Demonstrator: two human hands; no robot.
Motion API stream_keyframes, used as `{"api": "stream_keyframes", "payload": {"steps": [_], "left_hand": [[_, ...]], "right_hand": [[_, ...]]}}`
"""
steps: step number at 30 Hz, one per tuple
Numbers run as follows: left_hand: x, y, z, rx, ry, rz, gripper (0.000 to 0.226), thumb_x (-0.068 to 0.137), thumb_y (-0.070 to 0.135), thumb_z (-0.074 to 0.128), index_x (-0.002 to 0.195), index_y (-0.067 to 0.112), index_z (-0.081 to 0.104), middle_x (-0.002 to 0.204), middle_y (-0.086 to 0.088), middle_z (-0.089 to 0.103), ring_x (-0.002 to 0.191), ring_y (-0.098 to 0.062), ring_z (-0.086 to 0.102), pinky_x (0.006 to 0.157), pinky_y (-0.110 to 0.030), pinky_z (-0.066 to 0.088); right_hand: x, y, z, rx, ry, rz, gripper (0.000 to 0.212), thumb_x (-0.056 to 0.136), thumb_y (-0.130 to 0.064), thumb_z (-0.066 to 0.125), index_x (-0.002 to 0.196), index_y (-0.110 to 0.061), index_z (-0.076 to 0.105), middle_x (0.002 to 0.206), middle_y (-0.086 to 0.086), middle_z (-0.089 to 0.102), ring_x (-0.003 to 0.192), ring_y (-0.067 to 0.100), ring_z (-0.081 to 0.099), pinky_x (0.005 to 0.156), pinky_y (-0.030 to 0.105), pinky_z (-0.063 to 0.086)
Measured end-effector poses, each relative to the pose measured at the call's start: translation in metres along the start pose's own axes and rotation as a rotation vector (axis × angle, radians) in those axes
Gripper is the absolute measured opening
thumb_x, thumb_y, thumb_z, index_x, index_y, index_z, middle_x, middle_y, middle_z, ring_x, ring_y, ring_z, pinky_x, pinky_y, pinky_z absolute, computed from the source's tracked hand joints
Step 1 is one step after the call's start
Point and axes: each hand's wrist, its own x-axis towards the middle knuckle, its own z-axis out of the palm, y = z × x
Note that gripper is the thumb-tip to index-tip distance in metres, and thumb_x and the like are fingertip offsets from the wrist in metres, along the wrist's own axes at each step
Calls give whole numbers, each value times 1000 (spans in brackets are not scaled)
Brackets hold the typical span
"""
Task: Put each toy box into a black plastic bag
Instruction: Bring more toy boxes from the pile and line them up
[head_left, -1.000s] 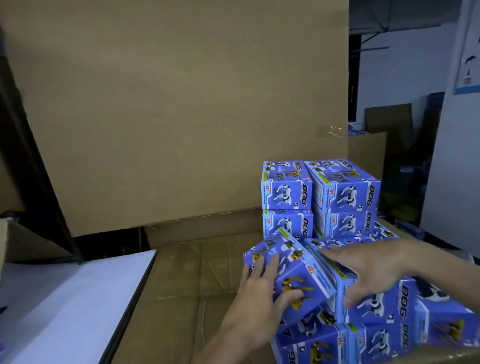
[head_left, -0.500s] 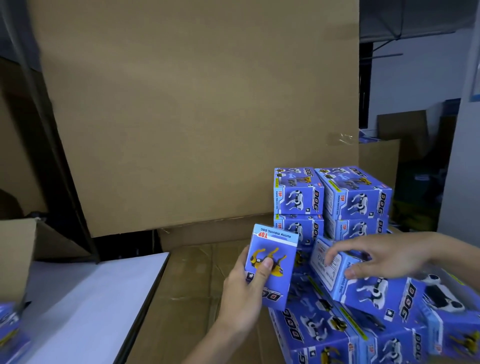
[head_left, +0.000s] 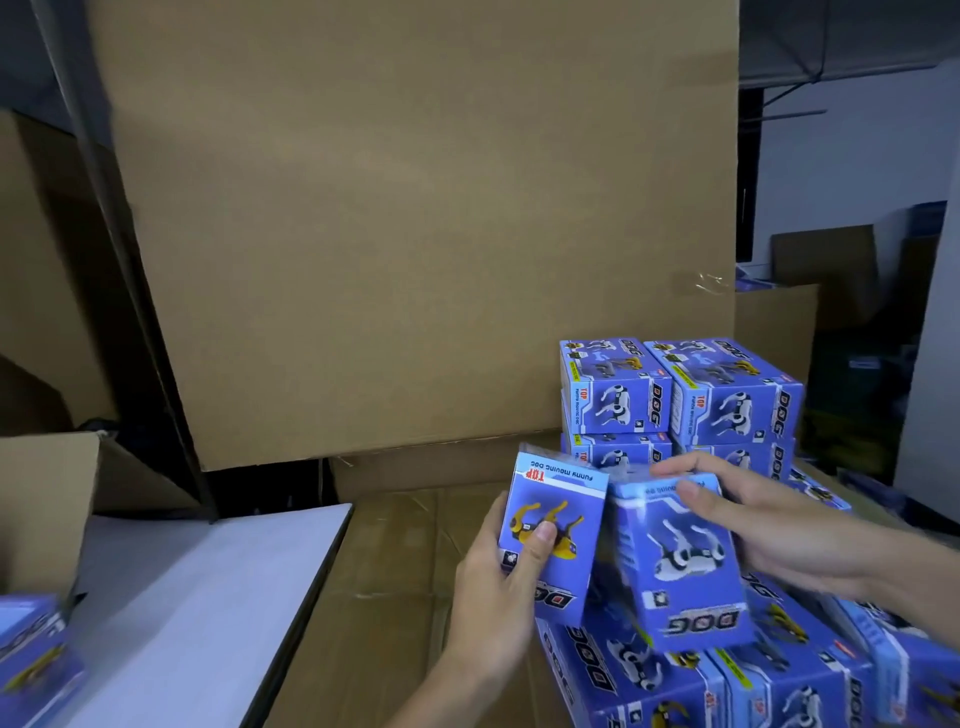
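Note:
My left hand (head_left: 501, 587) grips a blue toy box with a yellow dog picture (head_left: 558, 519), held upright and upside down, thumb on its front. Right beside it my right hand (head_left: 769, 525) holds a second blue toy box with a white dog picture (head_left: 675, 566), fingers over its top and right side; this box is blurred. Both boxes are lifted above a pile of blue toy boxes (head_left: 727, 675) at the lower right. A stack of more blue boxes (head_left: 675, 400) stands behind. No black plastic bag is in view.
A big cardboard sheet (head_left: 415, 218) stands upright behind the work area. Flattened cardboard (head_left: 395, 571) covers the surface under the hands. A white board (head_left: 197, 587) lies at the left, with an open carton (head_left: 47, 499) and another blue box (head_left: 31, 660) at the far left.
My right hand has lifted the white-dog box off the pile and brought it up next to the yellow-dog box in my left hand, which rose slightly.

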Motion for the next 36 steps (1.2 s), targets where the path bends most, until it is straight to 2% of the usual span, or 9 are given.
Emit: {"api": "stream_keyframes", "payload": {"steps": [2,4,10,16,19,25,29,33,36], "left_hand": [[-1,2,0,-10,32,26,36,91,42,60,125,30,62,104,4,76,90,-14,74,65,-20,56],[-1,5,-2,-20,78,56,32,93,40,60,124,31,62,106,4,75,92,-14,74,65,-20,57],[3,23,-28,-5,222,46,43,85,53,63,121,30,59,111,9,73,97,-12,72,81,-39,59],[-3,44,-91,121,407,18,26,91,46,67,109,29,58,114,8,70,101,-8,68,86,-36,57],[-14,58,-139,126,485,8,30,91,39,69,112,23,55,115,4,68,100,-11,69,86,-39,58],[-63,93,-244,297,636,54,55,75,32,87,112,22,48,109,6,71,96,-8,71,79,-32,59],[-110,119,-306,466,816,99,55,72,39,86,109,32,46,103,18,71,93,-3,70,76,-27,57],[-165,152,-363,572,990,106,53,73,38,87,107,31,48,95,23,70,86,-4,71,75,-33,59],[-211,175,-404,666,1128,108,53,72,35,88,107,29,48,91,25,69,82,-5,71,73,-36,61]], "right_hand": [[4,3,13,199,18,-17,28,86,-45,57,111,-42,68,123,-9,68,115,13,65,88,53,57],[7,1,26,249,32,-93,31,86,-43,56,116,-39,64,117,0,73,109,27,70,90,60,56],[26,-23,59,261,50,-315,28,85,-43,57,112,-39,66,117,2,73,106,24,71,78,45,61],[65,-51,123,303,-23,-424,27,84,-38,56,110,-35,65,111,4,74,96,22,74,70,38,63],[89,-68,171,340,-120,-461,30,84,-35,56,113,-30,61,110,5,75,91,19,74,65,31,61],[118,-112,285,397,-375,-520,34,82,-42,64,115,-41,59,117,-4,72,95,18,74,62,27,59],[119,-140,375,415,-554,-542,55,73,-50,79,120,-48,52,115,-10,73,95,21,75,62,27,59],[108,-169,470,480,-691,-528,79,61,-49,79,132,-36,46,112,-10,74,95,17,75,62,24,59],[90,-191,537,495,-824,-488,93,55,-47,82,138,-34,42,111,-7,75,96,20,74,68,33,60]]}}
